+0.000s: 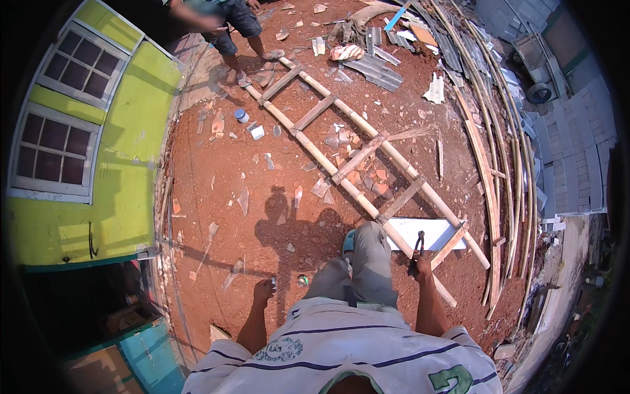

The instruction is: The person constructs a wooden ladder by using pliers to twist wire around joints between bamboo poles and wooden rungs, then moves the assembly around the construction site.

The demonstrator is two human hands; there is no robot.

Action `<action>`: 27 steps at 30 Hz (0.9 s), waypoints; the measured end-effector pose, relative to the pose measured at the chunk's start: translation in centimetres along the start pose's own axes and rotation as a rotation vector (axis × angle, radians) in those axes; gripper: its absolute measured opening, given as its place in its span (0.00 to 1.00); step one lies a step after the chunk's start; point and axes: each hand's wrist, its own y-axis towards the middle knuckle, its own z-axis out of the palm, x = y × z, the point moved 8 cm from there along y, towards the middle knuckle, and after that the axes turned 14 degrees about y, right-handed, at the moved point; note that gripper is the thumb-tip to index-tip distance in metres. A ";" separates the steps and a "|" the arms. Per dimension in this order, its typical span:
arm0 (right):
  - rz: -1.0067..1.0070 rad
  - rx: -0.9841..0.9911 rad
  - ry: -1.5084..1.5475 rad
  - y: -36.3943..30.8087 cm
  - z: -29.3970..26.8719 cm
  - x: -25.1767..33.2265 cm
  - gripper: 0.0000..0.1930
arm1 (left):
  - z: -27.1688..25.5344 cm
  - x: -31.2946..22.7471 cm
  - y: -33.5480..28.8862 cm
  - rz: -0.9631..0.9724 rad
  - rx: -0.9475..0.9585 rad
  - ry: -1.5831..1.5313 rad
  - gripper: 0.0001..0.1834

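My right hand (424,268) is closed around the dark handles of a pair of pincers (419,243), their jaws pointing away from me. Just beyond lies a ladder (354,118) of pale bamboo rails with flat wooden rungs, flat on the red soil. A white panel (426,231) rests on the ground beneath its near end. My left hand (264,289) is held low to the left with its fingers curled; a small pale bit shows at the fingertips, too small to name. Beside my left leg is a small green-and-white item (302,280) on the soil.
Broken tiles and shards litter the soil. Long bamboo poles and planks (489,190) lie along the right, near grey blocks (577,144). A yellow-green wall (131,138) with windows stands left. Another person (233,29) is at the ladder's far end, near a blue-lidded jar (241,116).
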 end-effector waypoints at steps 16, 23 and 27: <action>-0.396 0.190 -0.895 2.1 33.4 5.4 0.21 | -0.7 1.0 0.4 -0.017 0.018 -0.071 0.12; -0.454 0.495 -0.641 1.8 59.5 10.5 0.13 | -7.3 -11.4 8.2 0.099 -0.014 -0.448 0.10; -0.550 0.547 -0.681 -5.2 72.1 15.4 0.18 | -11.1 -17.5 10.6 0.049 -0.132 -0.450 0.09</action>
